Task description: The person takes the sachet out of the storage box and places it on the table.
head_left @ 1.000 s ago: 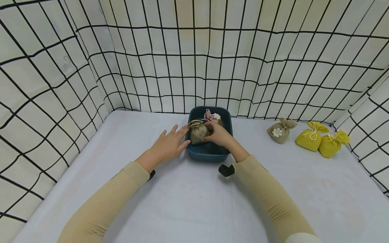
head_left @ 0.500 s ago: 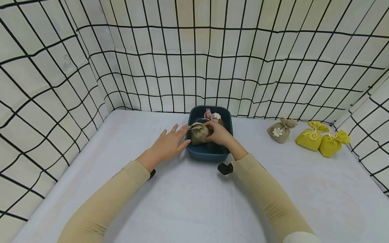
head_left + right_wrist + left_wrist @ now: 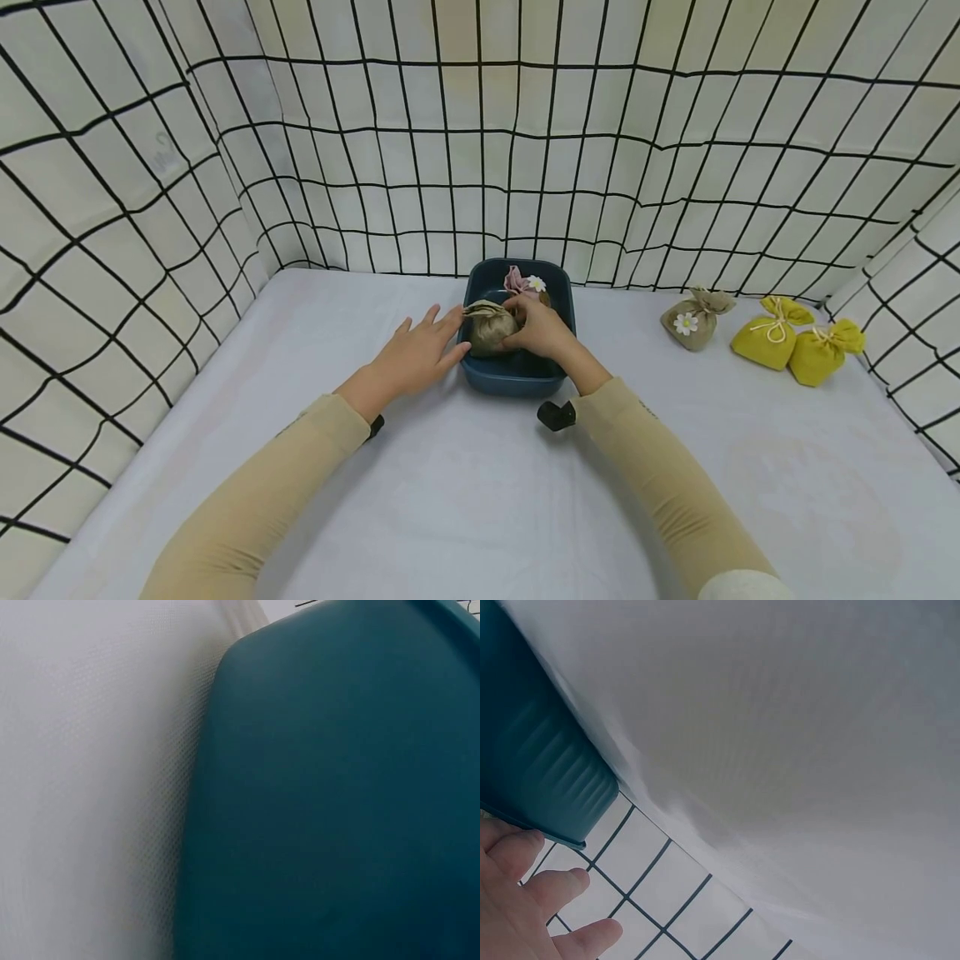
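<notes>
A dark blue plastic bin (image 3: 513,387) stands against the back mesh in the head view. Inside it, on the left, is an olive-brown drawstring pouch (image 3: 491,333) with its gathered top toward the back. My right hand (image 3: 547,335) reaches over the bin's front right and pinches the pouch's right side between thumb and fingers. My left hand (image 3: 416,357) lies with spread fingers at the bin's left rim. In the left wrist view, the left fingers (image 3: 559,889) touch that rim. Behind the right hand sits a pinkish pouch (image 3: 515,281) with a white flower, partly hidden.
On the white table (image 3: 450,500) to the right are a tan pouch (image 3: 693,321) with a white flower and two yellow pouches (image 3: 765,340), side by side. Black wire mesh (image 3: 420,192) over white panels encloses the back and sides.
The olive-brown pouch has tipped slightly, its gathered top sitting a little lower, still held by the right hand. My left hand has stayed at the rim.
</notes>
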`<state>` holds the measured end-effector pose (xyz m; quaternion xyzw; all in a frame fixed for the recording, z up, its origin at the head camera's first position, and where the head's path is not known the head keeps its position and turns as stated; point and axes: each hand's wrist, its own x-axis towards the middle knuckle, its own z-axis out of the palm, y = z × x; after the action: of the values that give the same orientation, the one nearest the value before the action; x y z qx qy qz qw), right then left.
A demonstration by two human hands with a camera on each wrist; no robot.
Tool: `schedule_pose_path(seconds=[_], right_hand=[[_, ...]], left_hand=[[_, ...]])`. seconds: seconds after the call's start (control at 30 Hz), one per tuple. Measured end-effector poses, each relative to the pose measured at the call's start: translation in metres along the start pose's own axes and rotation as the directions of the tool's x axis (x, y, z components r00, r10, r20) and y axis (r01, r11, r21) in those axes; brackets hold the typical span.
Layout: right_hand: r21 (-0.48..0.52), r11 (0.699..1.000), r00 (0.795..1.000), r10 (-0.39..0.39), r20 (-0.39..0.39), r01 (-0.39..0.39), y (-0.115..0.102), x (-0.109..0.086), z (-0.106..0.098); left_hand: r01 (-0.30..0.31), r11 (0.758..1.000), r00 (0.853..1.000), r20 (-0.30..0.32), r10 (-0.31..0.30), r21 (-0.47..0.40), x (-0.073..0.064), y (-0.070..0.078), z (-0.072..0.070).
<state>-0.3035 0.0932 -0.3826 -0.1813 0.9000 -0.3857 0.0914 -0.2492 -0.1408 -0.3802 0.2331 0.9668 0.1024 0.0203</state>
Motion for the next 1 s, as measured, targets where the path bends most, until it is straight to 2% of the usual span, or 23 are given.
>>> schedule_pose_path(seconds=[0.63,1.0], right_hand=[[-0.020,0.999,0.998,-0.044,-0.036,0.043,-0.004,-0.009,-0.001],[0.045,0.997,0.994,-0.058,-0.091,0.062,-0.009,-0.018,-0.014]], left_hand=[[0.004,1.000,1.000,0.018,-0.003,-0.001,-0.001,0.003,-0.001],[0.011,1.000,1.000,0.011,-0.011,-0.011,-0.002,0.004,-0.005]])
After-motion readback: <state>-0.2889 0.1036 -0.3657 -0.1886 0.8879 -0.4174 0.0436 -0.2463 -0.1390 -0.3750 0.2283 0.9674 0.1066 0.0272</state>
